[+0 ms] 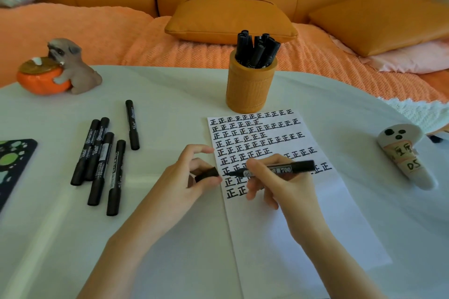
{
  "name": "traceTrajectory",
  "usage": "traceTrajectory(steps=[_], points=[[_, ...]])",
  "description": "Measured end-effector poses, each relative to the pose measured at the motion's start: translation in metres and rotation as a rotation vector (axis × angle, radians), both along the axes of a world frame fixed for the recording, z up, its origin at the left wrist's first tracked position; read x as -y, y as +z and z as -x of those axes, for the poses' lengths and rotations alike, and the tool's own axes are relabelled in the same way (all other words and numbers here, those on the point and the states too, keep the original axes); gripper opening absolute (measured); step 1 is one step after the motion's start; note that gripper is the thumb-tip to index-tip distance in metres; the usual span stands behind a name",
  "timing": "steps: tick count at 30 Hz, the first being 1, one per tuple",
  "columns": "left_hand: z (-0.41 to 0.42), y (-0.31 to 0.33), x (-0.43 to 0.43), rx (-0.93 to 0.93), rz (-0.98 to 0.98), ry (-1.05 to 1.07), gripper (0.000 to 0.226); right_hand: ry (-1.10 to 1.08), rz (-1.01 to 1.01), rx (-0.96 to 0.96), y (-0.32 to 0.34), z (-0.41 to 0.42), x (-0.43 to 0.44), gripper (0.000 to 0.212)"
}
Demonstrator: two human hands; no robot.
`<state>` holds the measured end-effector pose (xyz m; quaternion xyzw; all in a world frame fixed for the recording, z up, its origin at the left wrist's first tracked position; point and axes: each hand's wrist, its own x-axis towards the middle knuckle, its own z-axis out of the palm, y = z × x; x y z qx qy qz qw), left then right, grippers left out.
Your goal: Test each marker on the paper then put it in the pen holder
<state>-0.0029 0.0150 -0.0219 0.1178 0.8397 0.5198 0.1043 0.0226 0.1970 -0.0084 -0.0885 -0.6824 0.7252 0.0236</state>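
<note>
My right hand (272, 182) grips a black marker (289, 168) lying nearly level over the white paper (303, 226), its bare tip pointing left. My left hand (187, 177) pinches the black cap (206, 174) just left of that tip, at the paper's left edge. Rows of black written characters fill the paper's upper half. Behind the paper stands an orange pen holder (249, 91) with several black markers (256, 50) in it. Several more capped black markers (102, 162) lie loose on the table to the left.
A dog figurine hugging an orange pot (58, 70) sits at the far left. A dark patterned mat (12, 165) lies at the left edge. A white ghost-shaped object (403, 153) rests at the right. An orange sofa with cushions (230, 19) runs behind the white table (170, 94).
</note>
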Motion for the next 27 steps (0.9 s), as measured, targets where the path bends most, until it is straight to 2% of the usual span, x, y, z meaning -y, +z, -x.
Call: traceTrajectory(steps=[6, 10, 27], points=[[0.003, -0.001, 0.000, -0.003, -0.067, 0.115, 0.022, -0.090, -0.100, 0.048, -0.010, -0.007, 0.006, 0.035], [0.001, -0.001, -0.005, 0.010, -0.092, 0.109, 0.024, -0.121, -0.165, 0.016, -0.016, -0.008, 0.007, 0.042], [0.000, -0.004, -0.009, 0.029, -0.099, 0.082, 0.023, -0.119, -0.274, -0.052, -0.022, -0.011, 0.011, 0.033]])
